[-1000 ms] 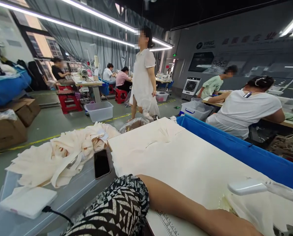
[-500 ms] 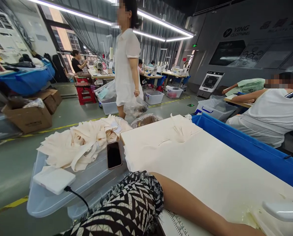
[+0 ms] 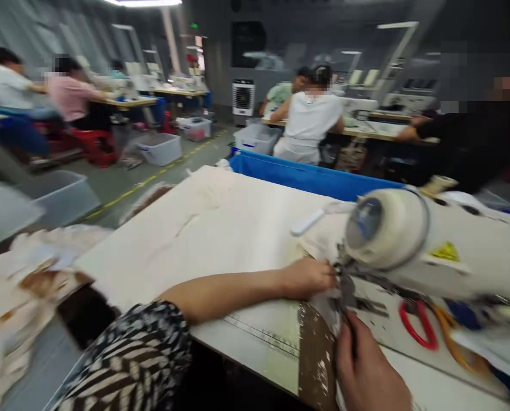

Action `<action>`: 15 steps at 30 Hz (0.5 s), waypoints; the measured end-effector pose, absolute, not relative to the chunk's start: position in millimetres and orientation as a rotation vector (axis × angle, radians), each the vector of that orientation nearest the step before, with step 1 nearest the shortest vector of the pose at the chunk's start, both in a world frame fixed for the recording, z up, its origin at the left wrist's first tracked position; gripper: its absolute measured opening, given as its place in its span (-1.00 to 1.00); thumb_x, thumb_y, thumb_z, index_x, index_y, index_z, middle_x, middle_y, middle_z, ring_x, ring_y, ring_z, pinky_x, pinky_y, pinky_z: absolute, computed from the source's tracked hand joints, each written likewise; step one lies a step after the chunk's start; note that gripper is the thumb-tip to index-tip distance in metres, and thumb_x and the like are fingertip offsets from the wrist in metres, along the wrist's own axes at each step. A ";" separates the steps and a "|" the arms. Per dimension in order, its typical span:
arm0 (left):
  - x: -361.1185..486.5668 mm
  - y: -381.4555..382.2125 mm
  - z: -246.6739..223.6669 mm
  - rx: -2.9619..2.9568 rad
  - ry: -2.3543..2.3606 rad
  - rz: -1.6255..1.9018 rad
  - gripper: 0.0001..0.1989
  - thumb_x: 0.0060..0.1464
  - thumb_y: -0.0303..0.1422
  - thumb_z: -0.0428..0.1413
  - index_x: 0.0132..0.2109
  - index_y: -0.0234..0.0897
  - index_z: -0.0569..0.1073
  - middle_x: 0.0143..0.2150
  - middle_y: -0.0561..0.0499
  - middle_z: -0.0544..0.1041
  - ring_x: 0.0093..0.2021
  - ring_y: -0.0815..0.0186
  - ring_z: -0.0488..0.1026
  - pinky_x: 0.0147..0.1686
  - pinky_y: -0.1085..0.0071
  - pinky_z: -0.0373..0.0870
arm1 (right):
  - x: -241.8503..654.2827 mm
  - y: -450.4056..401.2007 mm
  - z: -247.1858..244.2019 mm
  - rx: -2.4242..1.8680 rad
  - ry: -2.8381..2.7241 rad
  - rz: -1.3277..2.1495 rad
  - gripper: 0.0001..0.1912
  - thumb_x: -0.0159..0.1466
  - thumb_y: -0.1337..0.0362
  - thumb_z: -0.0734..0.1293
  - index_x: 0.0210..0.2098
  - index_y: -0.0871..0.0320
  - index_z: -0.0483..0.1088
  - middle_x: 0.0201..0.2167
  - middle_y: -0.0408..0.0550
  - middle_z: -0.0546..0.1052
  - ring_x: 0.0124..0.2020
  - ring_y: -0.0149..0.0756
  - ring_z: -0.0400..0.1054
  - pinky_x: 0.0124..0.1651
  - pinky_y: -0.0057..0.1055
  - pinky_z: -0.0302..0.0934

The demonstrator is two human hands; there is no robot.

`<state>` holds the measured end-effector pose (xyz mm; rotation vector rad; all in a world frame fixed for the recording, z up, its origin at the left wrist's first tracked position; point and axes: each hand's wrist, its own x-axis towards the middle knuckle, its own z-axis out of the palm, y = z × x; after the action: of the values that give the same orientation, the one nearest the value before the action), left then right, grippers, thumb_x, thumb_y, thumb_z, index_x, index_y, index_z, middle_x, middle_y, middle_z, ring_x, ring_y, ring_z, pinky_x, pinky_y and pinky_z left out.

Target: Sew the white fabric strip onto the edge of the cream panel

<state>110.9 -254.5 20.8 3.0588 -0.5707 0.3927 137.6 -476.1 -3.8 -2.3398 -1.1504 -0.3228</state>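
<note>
Cloth [image 3: 322,242] lay by machine head [image 3: 392,228], right of centre, seemingly unfinished. Left hand [image 3: 308,278] curled, hold unclear; right hand [image 3: 368,359] gripped blurred tool [image 3: 348,294].

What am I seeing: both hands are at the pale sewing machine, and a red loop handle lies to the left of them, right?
Not quite: the red loop handle lies to the right of both hands, as the head view shows. The left hand and right hand are indeed at the pale sewing machine.
</note>
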 end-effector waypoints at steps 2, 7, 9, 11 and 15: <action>114.4 -252.0 16.0 2.984 -0.554 0.489 -0.82 0.28 -0.41 0.03 -0.22 -0.38 0.51 -0.14 -0.16 0.53 -0.14 0.23 0.41 -0.06 0.36 0.42 | 131.9 -470.4 -1.1 -2.413 -1.143 -0.564 -0.58 0.45 0.18 0.08 0.03 0.23 0.47 -0.14 0.08 0.64 -0.39 -0.18 0.57 -0.51 -0.39 0.27; 104.0 -255.1 18.7 2.918 -0.639 0.544 -0.78 0.30 -0.43 0.00 -0.25 -0.39 0.50 -0.17 -0.14 0.51 -0.17 0.24 0.38 -0.13 0.36 0.43 | 126.0 -462.0 7.6 -2.344 -1.199 -0.786 -0.53 0.49 0.22 0.00 -0.06 0.30 0.47 -0.24 0.06 0.66 -0.39 -0.26 0.58 -0.50 -0.47 0.26; 97.2 -257.8 22.5 2.970 -0.664 0.524 -0.78 0.30 -0.48 -0.03 -0.22 -0.40 0.51 -0.14 -0.16 0.49 -0.17 0.23 0.37 -0.16 0.35 0.43 | 119.4 -470.1 8.9 -2.340 -1.175 -0.777 -0.54 0.49 0.22 -0.01 -0.07 0.29 0.46 -0.27 0.05 0.67 -0.41 -0.27 0.58 -0.52 -0.48 0.27; 91.3 -260.7 25.3 3.034 -0.668 0.509 -0.76 0.31 -0.50 -0.06 -0.14 -0.44 0.50 -0.10 -0.19 0.48 -0.15 0.19 0.37 -0.20 0.32 0.43 | 108.1 -483.6 8.3 -2.313 -1.160 -0.680 -0.59 0.49 0.19 0.01 -0.10 0.23 0.43 -0.34 0.01 0.66 -0.48 -0.29 0.56 -0.56 -0.49 0.27; 83.6 -269.3 26.4 3.111 -0.601 0.462 -0.71 0.35 -0.51 -0.14 -0.04 -0.51 0.46 -0.05 -0.23 0.45 -0.12 0.15 0.36 -0.22 0.26 0.43 | 76.2 -516.9 1.5 -2.244 -1.004 -0.272 -0.58 0.49 0.06 -0.02 -0.13 0.09 0.38 -0.40 -0.06 0.65 -0.53 -0.30 0.54 -0.56 -0.52 0.29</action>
<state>83.6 -269.3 26.4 3.1109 -0.6010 0.4621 76.2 -516.9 1.5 -2.2444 -1.0041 -0.2715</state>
